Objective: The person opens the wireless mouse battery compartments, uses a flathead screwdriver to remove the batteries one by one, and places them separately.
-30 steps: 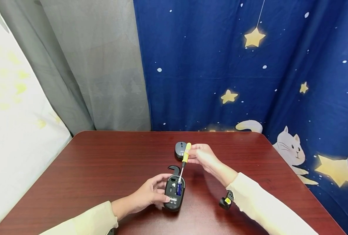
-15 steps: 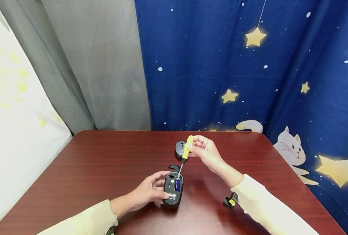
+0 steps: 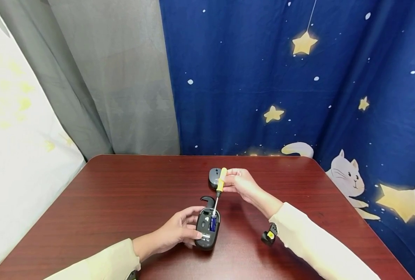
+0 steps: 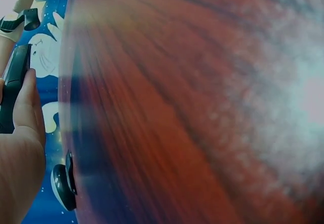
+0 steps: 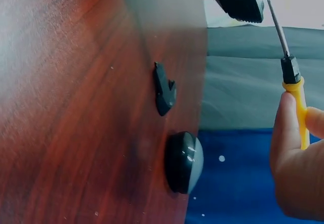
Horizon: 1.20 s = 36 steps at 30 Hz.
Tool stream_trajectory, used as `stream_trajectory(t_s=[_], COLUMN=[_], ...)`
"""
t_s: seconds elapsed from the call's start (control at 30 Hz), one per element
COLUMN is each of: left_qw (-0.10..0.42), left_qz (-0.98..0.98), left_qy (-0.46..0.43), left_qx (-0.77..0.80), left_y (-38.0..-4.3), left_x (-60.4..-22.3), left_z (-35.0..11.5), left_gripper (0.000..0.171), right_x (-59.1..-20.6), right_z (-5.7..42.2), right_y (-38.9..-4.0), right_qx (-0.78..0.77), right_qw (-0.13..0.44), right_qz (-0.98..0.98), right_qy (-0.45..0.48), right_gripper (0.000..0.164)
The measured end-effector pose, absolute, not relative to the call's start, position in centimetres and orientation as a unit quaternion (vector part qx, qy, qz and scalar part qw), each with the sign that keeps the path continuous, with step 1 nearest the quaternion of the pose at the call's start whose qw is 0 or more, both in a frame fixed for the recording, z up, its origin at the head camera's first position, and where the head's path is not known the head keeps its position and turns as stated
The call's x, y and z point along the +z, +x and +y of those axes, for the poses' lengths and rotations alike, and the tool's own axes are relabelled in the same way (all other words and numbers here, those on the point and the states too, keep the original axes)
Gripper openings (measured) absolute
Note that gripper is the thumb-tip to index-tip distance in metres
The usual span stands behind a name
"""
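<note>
A black computer mouse point(image 3: 206, 243), underside up, is held by my left hand point(image 3: 178, 232) above the table, the thumb lying across its lower label. Its battery bay is uncovered, with a blue battery point(image 3: 212, 224) inside. My right hand point(image 3: 241, 185) pinches the yellow handle of a screwdriver point(image 3: 221, 181). The metal shaft slants down to the far end of the battery; whether the tip touches it is hard to tell. In the right wrist view, the screwdriver point(image 5: 279, 31) reaches the raised mouse point(image 5: 238, 0). Only the edge of the mouse point(image 4: 16, 87) shows in the left wrist view.
Behind the held mouse, a curved black cover point(image 5: 163, 89) lies on the table. Farther back sits a second, dark mouse point(image 3: 214, 177), partly behind the screwdriver. A reddish-brown table point(image 3: 130, 190) spreads around, with curtains point(image 3: 235, 97) beyond its far edge.
My right hand rose with the screwdriver, then came back down and slightly left. The held mouse shifted up a little and down again. Its battery stays in the bay.
</note>
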<state>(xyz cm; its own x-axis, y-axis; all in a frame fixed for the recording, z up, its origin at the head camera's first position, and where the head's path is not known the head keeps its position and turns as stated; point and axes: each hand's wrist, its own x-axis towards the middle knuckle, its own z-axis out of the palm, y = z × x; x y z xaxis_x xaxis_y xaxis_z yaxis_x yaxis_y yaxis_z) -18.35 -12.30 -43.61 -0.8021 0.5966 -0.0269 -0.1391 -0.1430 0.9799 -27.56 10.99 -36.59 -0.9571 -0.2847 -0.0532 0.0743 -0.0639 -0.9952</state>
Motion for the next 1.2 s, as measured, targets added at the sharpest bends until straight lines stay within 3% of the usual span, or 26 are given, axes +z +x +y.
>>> stream_trajectory(t_s=[0.93, 1.2], left_qw=[0.270, 0.269], left_qz=[0.594, 0.595], left_qy=[0.186, 0.188], left_qx=[0.735, 0.734], left_y=[-18.4, -18.4], left_x=[-43.5, -43.4], left_z=[-12.5, -12.5], left_gripper=[0.074, 0.075], right_x=[-36.3, -35.8], right_z=[11.0, 11.6], right_y=[-27.2, -27.5], right_qx=[-0.752, -0.769], right_qw=[0.145, 0.133], right_qz=[0.641, 0.622], right_qy=[-0.056, -0.066], right_gripper=[0.030, 0.022])
